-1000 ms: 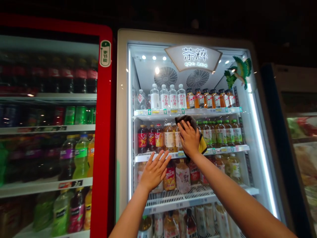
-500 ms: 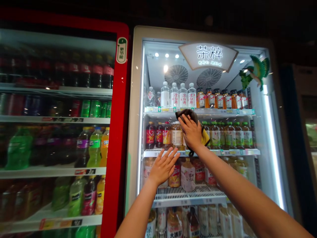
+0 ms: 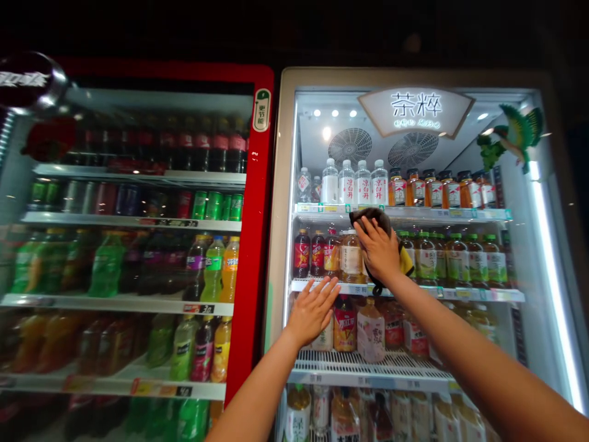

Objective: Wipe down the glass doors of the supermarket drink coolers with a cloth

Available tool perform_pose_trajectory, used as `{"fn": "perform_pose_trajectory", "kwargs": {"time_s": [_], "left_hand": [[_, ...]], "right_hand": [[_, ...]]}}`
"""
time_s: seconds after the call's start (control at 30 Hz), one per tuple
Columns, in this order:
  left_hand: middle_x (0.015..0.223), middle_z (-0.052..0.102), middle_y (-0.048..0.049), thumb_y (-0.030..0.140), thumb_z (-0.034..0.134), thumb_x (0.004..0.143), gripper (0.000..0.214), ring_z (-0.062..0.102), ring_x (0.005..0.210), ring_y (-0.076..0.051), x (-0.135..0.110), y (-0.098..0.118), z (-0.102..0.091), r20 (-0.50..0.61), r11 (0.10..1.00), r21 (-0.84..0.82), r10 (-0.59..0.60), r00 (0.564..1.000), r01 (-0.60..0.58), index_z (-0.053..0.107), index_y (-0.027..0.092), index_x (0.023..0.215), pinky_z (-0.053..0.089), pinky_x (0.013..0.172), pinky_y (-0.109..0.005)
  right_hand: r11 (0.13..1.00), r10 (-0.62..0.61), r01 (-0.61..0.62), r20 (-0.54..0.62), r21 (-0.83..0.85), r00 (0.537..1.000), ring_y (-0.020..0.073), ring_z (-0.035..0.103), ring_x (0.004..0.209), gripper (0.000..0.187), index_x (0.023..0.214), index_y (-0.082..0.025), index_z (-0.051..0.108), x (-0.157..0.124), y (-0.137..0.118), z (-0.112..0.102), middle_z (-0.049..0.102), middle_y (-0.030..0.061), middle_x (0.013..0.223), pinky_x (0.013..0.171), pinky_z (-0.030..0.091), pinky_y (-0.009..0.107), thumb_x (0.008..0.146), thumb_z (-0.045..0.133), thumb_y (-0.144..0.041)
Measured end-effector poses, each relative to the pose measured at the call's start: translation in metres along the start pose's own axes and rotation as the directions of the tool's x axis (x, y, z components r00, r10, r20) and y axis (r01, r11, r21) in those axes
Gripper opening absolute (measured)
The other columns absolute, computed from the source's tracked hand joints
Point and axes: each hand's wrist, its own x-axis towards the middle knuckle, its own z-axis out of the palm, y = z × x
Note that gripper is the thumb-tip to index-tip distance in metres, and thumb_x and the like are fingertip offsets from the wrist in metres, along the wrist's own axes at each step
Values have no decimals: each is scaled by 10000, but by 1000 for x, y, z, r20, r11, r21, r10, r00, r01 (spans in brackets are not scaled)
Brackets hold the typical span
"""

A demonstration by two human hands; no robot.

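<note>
- Head view: our right hand (image 3: 380,252) lies flat, fingers outstretched, pressing a dark cloth (image 3: 368,216) against the cooler door (image 3: 279,233); the cloth peeks out at the hand's 11 o'clock.
- Our left hand (image 3: 315,310), fingers spread, touches the glass at 7 o'clock.
- The sign (image 3: 416,105) reads "茶粹"; the water bottles (image 3: 362,184) read "凉白开".

On the fan-shaped grey sign (image 3: 416,110) at the top of the white-framed glass-door cooler (image 3: 282,184): 茶粹 in large white characters, with a smaller line beneath, too fine to read. On the green-and-white oval sticker (image 3: 262,110) on the red-framed glass-door cooler (image 3: 252,276): 更节能, set vertically. On the white labels of the clear plastic water bottles (image 3: 362,187) on the top shelf: 凉白开 in red, also vertical. On the round dark sign (image 3: 27,80) at upper left: white script, cut off and blurred. On the dark shelf-edge price tag (image 3: 197,309): digits, not legible.
</note>
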Motion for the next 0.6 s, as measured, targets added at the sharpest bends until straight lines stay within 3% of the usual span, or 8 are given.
{"fn": "perform_pose_trajectory", "kwargs": {"time_s": [0.07,0.13,0.27,0.33,0.4,0.5,0.6], "left_hand": [[1679,260,-26,368,451,1002,656,178,1571,-221,-15,-12,-6,-13,996,31,-82,997,83,255,204,1606,66,1301,-479],[1672,282,-17,364,451,1004,630,190,1568,-223,-29,-25,-10,-27,989,57,-137,990,138,290,223,1596,18,1300,-487],[1656,326,-2,351,486,993,621,220,1559,-218,-50,-47,-13,-19,992,73,-102,995,104,320,270,1586,-7,1298,-485],[1648,346,-6,357,504,985,638,235,1554,-214,-56,-53,-11,-13,995,71,-66,998,67,312,275,1588,23,1300,-479],[1641,365,-9,366,518,978,656,239,1553,-212,-60,-56,-7,-21,996,71,-56,998,57,302,279,1591,45,1300,-479],[1628,388,-6,371,520,972,662,228,1557,-212,-62,-55,-1,-59,995,68,-63,996,67,304,279,1591,21,1300,-483],[1619,402,-8,370,523,961,671,214,1561,-219,-62,-55,3,-86,996,56,-64,994,69,311,271,1590,-8,1300,-493]], "right_hand": [[999,-47,47,9,26,999,318,413,1436,602,1572,-333,362,0,-20,4,364,26,1634,1179,218,631,983,433,-236],[984,-173,170,58,58,983,291,502,1351,585,1554,-367,389,-10,-31,3,368,-8,1630,1202,200,600,989,428,-224],[927,-373,360,142,110,917,232,589,1224,613,1529,-423,410,-33,-16,-4,385,-68,1614,1229,195,544,975,430,-161],[938,-343,332,128,100,931,238,586,1235,591,1523,-413,426,-30,-8,-5,408,-61,1603,1224,207,547,979,443,-182],[974,-220,215,71,72,973,269,546,1304,572,1526,-383,435,-18,-12,-2,423,-26,1598,1204,229,573,980,455,-212],[999,-17,19,-25,48,1000,314,433,1426,592,1546,-328,416,3,-44,6,401,30,1611,1168,246,621,967,461,-213],[998,-33,35,-40,53,999,305,449,1413,574,1544,-330,419,3,-79,12,393,20,1614,1178,230,605,981,461,-232]]}}
